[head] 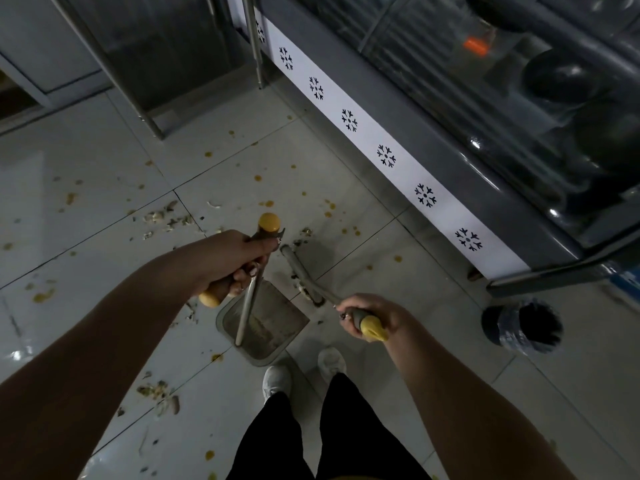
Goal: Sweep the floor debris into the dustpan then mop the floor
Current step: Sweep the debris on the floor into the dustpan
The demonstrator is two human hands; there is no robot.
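My left hand (pixel 230 259) grips the yellow-capped handle of a long-handled grey dustpan (pixel 273 327), whose pan rests on the floor just ahead of my white shoes. My right hand (pixel 367 315) grips the yellow end of a broom handle; its narrow grey head (pixel 300 271) lies on the tiles right of the pan, with bits of debris beside it. Crushed pale scraps (pixel 166 216) lie to the left, more scraps (pixel 157 393) sit near my left foot, and orange spots (pixel 258 178) are scattered across the tiled floor.
A grey chest freezer (pixel 433 140) with a snowflake-printed white strip runs along the right. A small bin (pixel 523 325) with a dark liner stands on the floor at right. Metal legs (pixel 254 43) and cabinet fronts stand at the back.
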